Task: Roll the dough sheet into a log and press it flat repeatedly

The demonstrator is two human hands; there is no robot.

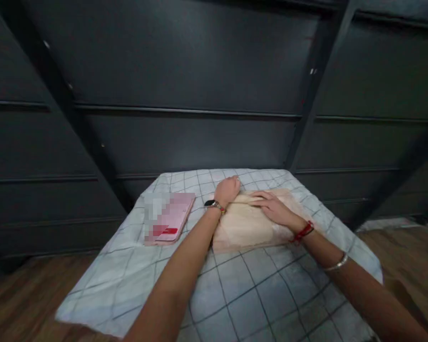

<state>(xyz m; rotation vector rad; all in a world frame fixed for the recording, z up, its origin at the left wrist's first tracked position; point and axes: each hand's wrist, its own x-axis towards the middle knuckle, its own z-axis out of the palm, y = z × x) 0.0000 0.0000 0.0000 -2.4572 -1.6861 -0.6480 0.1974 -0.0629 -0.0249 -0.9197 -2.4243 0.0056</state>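
Note:
A flat, peach-beige packet (243, 225), which looks like thin folded fabric or a soft bag, lies on a checked cloth. Its outer border looks paler and partly see-through, and a fold runs along its far edge. At the far left corner of it, my left hand (228, 190) is closed with curled fingers, which seem to grip the end of the fold; the fingertips are hidden. My right hand (275, 208) rests on the packet's right part, fingers stretched out flat across the fold, pointing left. A watch is on my left wrist, a red band on my right.
A pink tablet-like case or box (178, 213), partly blurred out, lies left of my left forearm. The white checked cloth (235, 280) covers the table and hangs over its edges. Dark metal panels (192, 142) stand right behind it. Brown floor (410, 256) shows at both sides.

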